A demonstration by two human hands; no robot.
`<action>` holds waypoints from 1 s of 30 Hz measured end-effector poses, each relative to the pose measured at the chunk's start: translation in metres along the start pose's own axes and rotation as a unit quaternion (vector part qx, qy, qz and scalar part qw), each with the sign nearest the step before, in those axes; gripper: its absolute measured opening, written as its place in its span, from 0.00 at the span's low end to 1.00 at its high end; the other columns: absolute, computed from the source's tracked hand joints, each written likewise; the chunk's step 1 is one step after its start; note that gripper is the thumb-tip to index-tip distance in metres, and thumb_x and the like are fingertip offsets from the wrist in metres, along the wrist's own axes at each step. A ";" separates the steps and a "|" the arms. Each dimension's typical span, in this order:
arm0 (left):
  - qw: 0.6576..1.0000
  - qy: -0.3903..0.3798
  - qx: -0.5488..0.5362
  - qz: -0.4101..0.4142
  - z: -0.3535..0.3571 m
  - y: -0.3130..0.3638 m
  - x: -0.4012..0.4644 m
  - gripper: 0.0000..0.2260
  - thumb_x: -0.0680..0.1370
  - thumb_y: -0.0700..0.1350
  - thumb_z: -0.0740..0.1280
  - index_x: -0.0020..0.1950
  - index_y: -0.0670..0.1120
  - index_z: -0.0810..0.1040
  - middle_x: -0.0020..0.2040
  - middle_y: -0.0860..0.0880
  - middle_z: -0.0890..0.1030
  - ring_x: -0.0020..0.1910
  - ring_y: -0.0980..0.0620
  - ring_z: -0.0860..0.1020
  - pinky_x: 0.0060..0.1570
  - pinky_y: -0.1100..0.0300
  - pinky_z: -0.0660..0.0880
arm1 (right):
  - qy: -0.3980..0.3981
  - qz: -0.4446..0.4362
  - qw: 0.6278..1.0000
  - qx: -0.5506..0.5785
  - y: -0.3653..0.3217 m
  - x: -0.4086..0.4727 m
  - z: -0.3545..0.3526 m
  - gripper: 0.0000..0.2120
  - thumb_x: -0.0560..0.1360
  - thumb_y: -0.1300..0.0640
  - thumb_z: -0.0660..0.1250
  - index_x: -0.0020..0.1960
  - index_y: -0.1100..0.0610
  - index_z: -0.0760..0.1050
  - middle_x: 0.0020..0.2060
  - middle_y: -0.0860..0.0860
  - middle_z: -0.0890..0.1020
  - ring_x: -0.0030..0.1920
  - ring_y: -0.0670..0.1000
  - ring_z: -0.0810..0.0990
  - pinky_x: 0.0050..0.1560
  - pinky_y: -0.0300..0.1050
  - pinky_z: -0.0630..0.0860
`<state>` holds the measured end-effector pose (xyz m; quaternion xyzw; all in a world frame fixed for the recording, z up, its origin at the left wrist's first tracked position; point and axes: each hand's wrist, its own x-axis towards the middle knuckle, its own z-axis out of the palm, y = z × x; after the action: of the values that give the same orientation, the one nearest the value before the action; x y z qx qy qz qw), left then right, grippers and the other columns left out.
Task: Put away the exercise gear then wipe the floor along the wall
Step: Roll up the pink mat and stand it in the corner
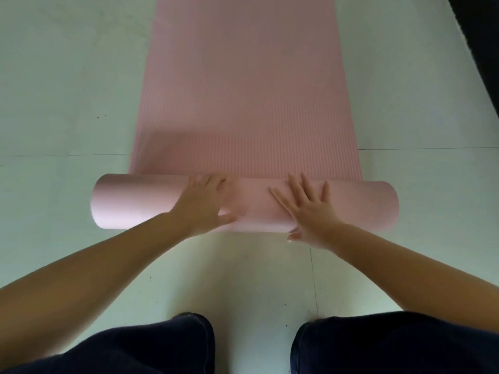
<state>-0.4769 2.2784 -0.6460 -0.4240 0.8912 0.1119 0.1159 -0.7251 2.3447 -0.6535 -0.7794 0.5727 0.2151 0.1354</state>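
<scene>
Pink mat (243, 90) flat on pale tiled floor (67, 90), near end wound into roll (140, 203) just ahead of knees (162, 344).

Left hand (204, 205) draped over roll, fingers (216, 182) loosely bent across top, pressing, not gripping. Right hand (310, 211) flat on roll, fingers spread straight.

Most of mat not yet rolled.

Likely risks: uneven push, so roll skews and ends telescope; light pressure, so loose coil springs open; both hands near middle, so outer ends slacken.
</scene>
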 end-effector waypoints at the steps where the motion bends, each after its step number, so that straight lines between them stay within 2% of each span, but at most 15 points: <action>1: 0.999 -0.032 0.036 0.000 0.010 -0.001 -0.008 0.42 0.71 0.70 0.55 0.77 0.48 0.50 0.75 0.40 0.58 0.73 0.40 0.58 0.67 0.41 0.56 | -0.001 0.004 1.000 0.007 0.004 0.007 -0.005 0.54 0.71 0.38 0.67 0.72 0.46 0.23 0.76 0.59 0.38 0.76 0.63 0.41 0.68 0.73 0.48; 2: 0.996 -0.041 0.074 0.000 0.019 -0.004 -0.015 0.47 0.69 0.71 0.60 0.77 0.50 0.42 0.77 0.39 0.54 0.75 0.39 0.54 0.67 0.38 0.55 | -0.004 0.001 1.000 0.012 0.007 0.012 -0.010 0.53 0.71 0.38 0.67 0.74 0.46 0.27 0.76 0.59 0.45 0.76 0.62 0.47 0.69 0.70 0.52; 4: 0.990 -0.040 0.136 -0.015 0.025 -0.009 -0.021 0.54 0.65 0.71 0.66 0.75 0.51 0.36 0.76 0.36 0.55 0.75 0.37 0.56 0.64 0.34 0.59 | 0.006 -0.026 1.000 0.014 0.013 0.018 -0.018 0.50 0.70 0.39 0.67 0.77 0.45 0.34 0.73 0.57 0.58 0.71 0.59 0.60 0.68 0.63 0.60; 7: 0.990 -0.023 0.141 -0.020 0.021 -0.012 -0.019 0.53 0.68 0.69 0.65 0.71 0.50 0.28 0.76 0.35 0.52 0.75 0.37 0.53 0.66 0.34 0.57 | 0.024 -0.040 0.999 0.027 0.019 0.021 -0.024 0.45 0.71 0.42 0.66 0.77 0.44 0.41 0.66 0.54 0.69 0.62 0.57 0.70 0.63 0.55 0.66; 9: 0.989 -0.058 0.132 -0.027 0.017 -0.006 -0.019 0.50 0.71 0.69 0.62 0.70 0.50 0.25 0.76 0.35 0.50 0.75 0.37 0.50 0.68 0.36 0.53 | 0.013 -0.050 0.998 0.036 0.019 0.020 -0.029 0.43 0.71 0.43 0.66 0.77 0.42 0.43 0.62 0.53 0.73 0.58 0.57 0.73 0.59 0.52 0.69; 11: 0.988 -0.102 0.109 -0.033 0.013 0.005 -0.022 0.51 0.70 0.70 0.61 0.74 0.49 0.29 0.75 0.35 0.51 0.74 0.37 0.51 0.69 0.39 0.52 | -0.034 -0.066 0.995 0.072 0.016 0.015 -0.034 0.42 0.71 0.45 0.68 0.76 0.41 0.47 0.58 0.53 0.75 0.55 0.56 0.75 0.54 0.48 0.71; 13: 0.985 -0.153 0.077 -0.025 0.009 0.017 -0.030 0.51 0.69 0.70 0.63 0.76 0.48 0.35 0.73 0.37 0.56 0.72 0.38 0.55 0.68 0.41 0.55 | -0.113 -0.080 0.984 0.115 0.014 0.009 -0.036 0.42 0.69 0.48 0.71 0.76 0.42 0.50 0.59 0.53 0.76 0.56 0.56 0.75 0.54 0.46 0.69; 15: 0.981 -0.183 0.056 -0.010 0.008 0.026 -0.039 0.50 0.67 0.69 0.65 0.77 0.49 0.41 0.70 0.40 0.62 0.67 0.41 0.62 0.65 0.45 0.60 | -0.176 -0.093 0.968 0.152 0.011 0.002 -0.035 0.43 0.68 0.50 0.74 0.76 0.43 0.54 0.63 0.51 0.76 0.60 0.56 0.74 0.57 0.46 0.67; 18: 0.973 -0.231 0.008 0.011 0.008 0.032 -0.045 0.47 0.66 0.66 0.69 0.76 0.52 0.46 0.67 0.42 0.66 0.63 0.42 0.68 0.62 0.49 0.66 | -0.256 -0.101 0.936 0.217 0.009 -0.002 -0.033 0.43 0.67 0.52 0.76 0.75 0.43 0.57 0.66 0.48 0.74 0.64 0.54 0.72 0.62 0.49 0.67; 20: 0.959 -0.279 -0.039 0.016 0.007 0.028 -0.041 0.48 0.66 0.65 0.70 0.76 0.52 0.46 0.67 0.42 0.67 0.63 0.42 0.69 0.62 0.51 0.68 | -0.313 -0.095 0.915 0.235 0.009 0.002 -0.030 0.44 0.67 0.52 0.76 0.75 0.43 0.55 0.68 0.47 0.71 0.67 0.53 0.69 0.67 0.52 0.64; 22: 0.945 -0.316 -0.085 0.019 0.007 0.020 -0.031 0.49 0.67 0.64 0.71 0.77 0.52 0.46 0.70 0.42 0.65 0.66 0.43 0.68 0.63 0.53 0.67 | -0.334 -0.082 0.909 0.238 0.012 0.006 -0.025 0.46 0.67 0.49 0.76 0.76 0.42 0.52 0.71 0.47 0.67 0.70 0.53 0.66 0.70 0.54 0.61; 24: 0.937 -0.324 -0.132 0.013 0.005 0.008 -0.019 0.48 0.67 0.64 0.72 0.77 0.52 0.48 0.73 0.45 0.63 0.69 0.45 0.66 0.67 0.54 0.65 | -0.312 -0.045 0.918 0.241 0.021 0.005 -0.022 0.50 0.66 0.45 0.76 0.77 0.43 0.48 0.75 0.48 0.62 0.74 0.54 0.61 0.73 0.55 0.57; 26: 0.941 -0.306 -0.146 0.011 0.003 -0.006 -0.007 0.45 0.70 0.62 0.70 0.78 0.49 0.50 0.75 0.45 0.61 0.72 0.46 0.63 0.70 0.54 0.62 | -0.248 0.003 0.932 0.265 0.035 0.003 -0.020 0.49 0.68 0.43 0.74 0.78 0.45 0.47 0.76 0.51 0.58 0.75 0.55 0.59 0.74 0.55 0.55; 28: 0.962 -0.241 -0.126 -0.021 -0.001 -0.022 0.006 0.37 0.75 0.60 0.66 0.77 0.46 0.53 0.76 0.44 0.60 0.73 0.46 0.62 0.71 0.51 0.60 | -0.121 0.051 0.946 0.297 0.045 0.000 -0.021 0.40 0.73 0.46 0.70 0.77 0.47 0.52 0.74 0.54 0.63 0.72 0.57 0.63 0.72 0.55 0.60; 30: 0.982 -0.132 -0.079 -0.107 -0.008 -0.034 0.017 0.31 0.77 0.61 0.60 0.76 0.48 0.57 0.74 0.43 0.63 0.72 0.44 0.62 0.70 0.45 0.60 | 0.041 0.100 0.941 0.321 0.050 -0.002 -0.025 0.29 0.77 0.50 0.65 0.75 0.50 0.58 0.70 0.56 0.69 0.68 0.57 0.69 0.69 0.54 0.65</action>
<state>-0.4615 2.2430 -0.6471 -0.5065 0.8057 0.2237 0.2104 -0.7682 2.3193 -0.6291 -0.6414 0.6912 -0.0004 0.3328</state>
